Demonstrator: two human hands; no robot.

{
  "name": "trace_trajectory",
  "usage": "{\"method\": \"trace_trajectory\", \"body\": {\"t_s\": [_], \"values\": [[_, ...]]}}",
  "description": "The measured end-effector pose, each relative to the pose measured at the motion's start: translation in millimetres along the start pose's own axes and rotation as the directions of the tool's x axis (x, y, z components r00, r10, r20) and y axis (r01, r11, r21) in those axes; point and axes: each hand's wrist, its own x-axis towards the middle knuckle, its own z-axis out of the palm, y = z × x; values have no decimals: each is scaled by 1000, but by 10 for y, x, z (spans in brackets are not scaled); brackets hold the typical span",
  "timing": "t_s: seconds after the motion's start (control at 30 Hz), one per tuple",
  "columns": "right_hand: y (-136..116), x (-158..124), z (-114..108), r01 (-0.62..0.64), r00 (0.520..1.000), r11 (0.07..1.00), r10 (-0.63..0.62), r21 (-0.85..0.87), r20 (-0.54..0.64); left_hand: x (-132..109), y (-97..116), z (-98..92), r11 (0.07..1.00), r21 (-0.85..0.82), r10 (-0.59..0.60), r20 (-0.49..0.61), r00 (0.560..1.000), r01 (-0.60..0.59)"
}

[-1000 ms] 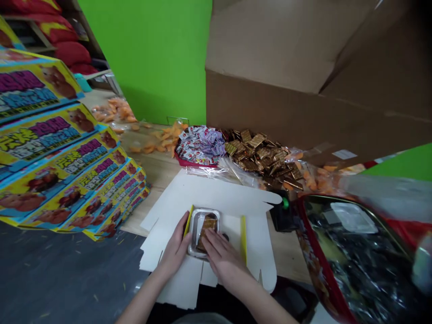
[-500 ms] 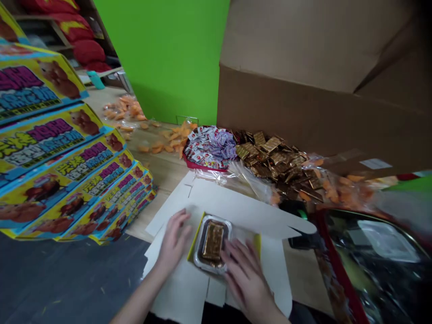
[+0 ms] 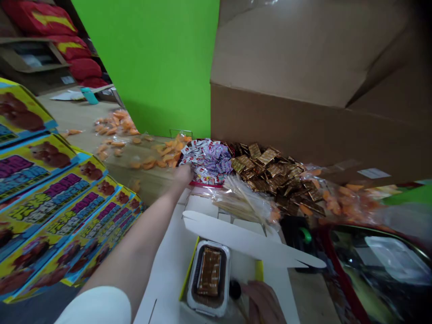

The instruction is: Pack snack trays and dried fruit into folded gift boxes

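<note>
At far left, printed boxes [image 3: 64, 216] stand stacked beside the counter [image 3: 155, 177], probably to leave working room. The left hand [image 3: 184, 173] reaches to the sachets [image 3: 216, 155]; blur hides whether it grips any. Their red tray [image 3: 205, 184] likely keeps them from scattering. In the open white box [image 3: 167, 274], the foil tray [image 3: 225, 310] sits near its left wall, a brown packet [image 3: 209, 272] flat inside. Right of it, the right hand [image 3: 265, 301] curls by a dark knob [image 3: 235, 289]; I cannot tell if it grasps anything. More brown packets [image 3: 270, 171] lie heaped behind, seemingly for easy reach.
</note>
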Motion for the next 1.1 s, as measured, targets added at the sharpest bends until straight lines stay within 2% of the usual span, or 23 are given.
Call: {"method": "trace_trajectory", "body": {"t_s": [0.1, 0.17, 0.2, 0.27, 0.3, 0.33, 0.37, 0.4, 0.43, 0.47, 0.5, 0.53, 0.57, 0.6, 0.7, 0.87, 0.9, 0.93, 0.97, 1.03, 1.07, 1.1], "values": [[-79, 11, -58, -135, 990, 985, 128, 110, 65, -186, -45, -190, 994, -110, -6, -103, 995, -5], [-125, 10, -90, -216, 975, 962, 202, 167, 97, -525, -44, -352, 973, -231, -34, -213, 977, -17], [-140, 5, -100, -239, 969, 953, 224, 184, 103, -776, -30, -434, 952, -305, -52, -272, 961, -35], [-158, -15, -105, -243, 969, 953, 230, 182, 90, -1416, 19, -585, 826, -541, -116, -436, 892, -157], [-164, -28, -102, -236, 971, 958, 226, 164, 75, -1776, 46, -646, 806, -557, -144, -511, 847, -199], [-170, -40, -96, -233, 972, 963, 228, 139, 53, -2133, 69, -692, 841, -495, -155, -609, 778, -220], [-175, -52, -87, -240, 971, 964, 239, 110, 28, -2461, 86, -719, 900, -384, -103, -648, 754, -207], [-180, -63, -76, -263, 965, 961, 264, 84, -1, -2740, 96, -726, 931, -304, -14, -587, 809, -204], [-185, -73, -64, -303, 952, 951, 305, 63, -31, -2958, 104, -712, 941, -199, 161, -441, 883, -272], [-189, -84, -51, -356, 932, 933, 358, 49, -58, -3111, 111, -682, 924, -90, 341, -249, 906, -372], [-192, -96, -40, -407, 910, 913, 409, 41, -76, -3204, 122, -640, 887, -29, 460, -31, 887, -461], [-195, -110, -31, -449, 889, 893, 450, 38, -84, -3252, 139, -590, 848, 7, 522, 164, 837, -531], [-199, -128, -25, -478, 873, 877, 480, 40, -86, -3270, 160, -539, 822, 26, 533, 313, 786, -568], [-203, -148, -21, -497, 862, 866, 499, 51, -85, -3274, 185, -493, 816, 34, 512, 417, 750, -577], [-216, -221, 1, -520, 842, 844, 533, 131, -89, -3292, 268, -411, 815, 42, 458, 565, 687, -578], [-190, -324, 122, -593, 784, 766, 620, 249, -37, -3344, 356, -457, 790, -23, 491, 620, 612, -612], [-180, -342, 138, -601, 775, 753, 631, 267, -36, -3339, 347, -477, 791, -37, 504, 605, 616, -611], [-170, -359, 143, -599, 770, 748, 636, 286, -47, -3329, 320, -494, 800, -46, 516, 561, 647, -598], [-159, -377, 134, -588, 771, 750, 633, 303, -71, -3318, 270, -506, 822, -52, 518, 481, 707, -567], [-130, -410, 77, -559, 775, 767, 618, 316, -130, -3293, 94, -505, 891, -83, 453, 232, 861, -447], [-107, -419, 31, -546, 778, 780, 608, 306, -161, -3278, -29, -489, 923, -117, 378, 111, 919, -365], [-75, -416, -26, -536, 782, 794, 595, 287, -187, -3260, -167, -462, 946, -152, 293, 28, 956, -286]]}}
